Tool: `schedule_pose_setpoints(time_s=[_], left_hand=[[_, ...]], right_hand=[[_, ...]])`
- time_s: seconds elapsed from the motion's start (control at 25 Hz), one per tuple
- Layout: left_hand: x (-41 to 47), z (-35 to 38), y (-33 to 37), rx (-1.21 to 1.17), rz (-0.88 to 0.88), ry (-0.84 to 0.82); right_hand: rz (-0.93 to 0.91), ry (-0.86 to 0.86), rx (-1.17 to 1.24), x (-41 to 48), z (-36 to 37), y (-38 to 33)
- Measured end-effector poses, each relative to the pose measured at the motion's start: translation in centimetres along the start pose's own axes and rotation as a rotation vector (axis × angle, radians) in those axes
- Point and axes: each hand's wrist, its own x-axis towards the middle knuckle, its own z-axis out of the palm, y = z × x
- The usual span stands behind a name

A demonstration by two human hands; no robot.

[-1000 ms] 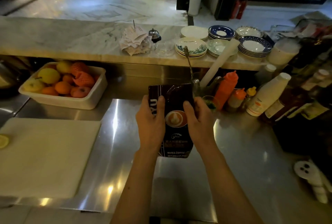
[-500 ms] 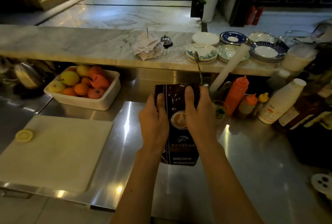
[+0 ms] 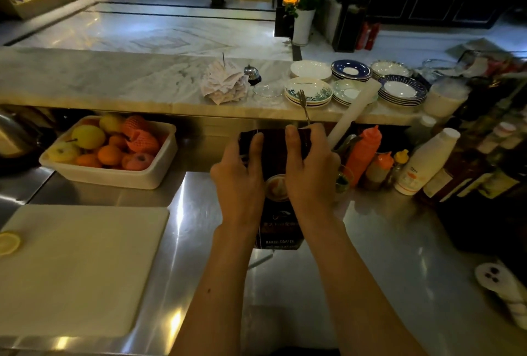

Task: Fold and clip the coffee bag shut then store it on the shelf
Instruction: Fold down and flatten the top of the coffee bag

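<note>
coffee bag [image 3: 281,230] upright on steel bench [image 3: 385,241] | left hand [image 3: 239,184] and right hand [image 3: 310,178] both closed around its top, thumbs pressing front | fold in progress, judged early | no clip seen; clipping and shelving left

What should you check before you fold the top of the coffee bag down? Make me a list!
1. Left hand on the coffee bag: ok.
2. Right hand on the bag's top: ok.
3. Bag upright on the steel counter: ok.
4. Top folded over: cannot tell, fingers cover it.
5. Clip ready nearby: not ok, none in sight.
6. Fork behind the bag out of the way: cannot tell.
</note>
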Motion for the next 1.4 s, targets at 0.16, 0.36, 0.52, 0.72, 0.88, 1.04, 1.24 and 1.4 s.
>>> schedule_pose_setpoints(time_s=[0.16, 0.36, 0.52, 0.72, 0.88, 1.04, 1.24, 1.4], left_hand=[[-0.1, 0.1, 0.0, 0.032, 0.025, -0.012], [0.2, -0.5, 0.1, 0.062, 0.057, 0.013], [0.1, -0.8, 1.0, 0.041, 0.062, 0.049], [0.2, -2.1, 0.6, 0.114, 0.069, 0.100], [-0.2, -2.2, 1.2, 0.105, 0.033, 0.063], [-1.0, -2.3, 1.7, -0.021, -0.039, -0.221], [-1.5, -2.7, 1.4, -0.125, -0.035, -0.309], [-1.3, -3.5, 1.4, -0.247, -0.164, -0.457]], right_hand=[[0.026, 0.007, 0.024, 0.3, -0.1, 0.6], [0.029, -0.014, 0.049, 0.6, -0.2, 0.5], [0.004, 0.020, 0.101, 0.6, -0.7, -0.1], [0.004, -0.181, 0.274, -0.2, -2.5, -1.5], [-0.015, -0.229, 0.212, -1.7, -2.6, -1.7], [-0.001, -0.084, 0.149, -1.1, -3.3, -0.6], [0.008, -0.135, 0.180, -0.3, -4.3, -0.1], [0.029, -0.153, 0.238, -0.4, -4.7, 0.5]])
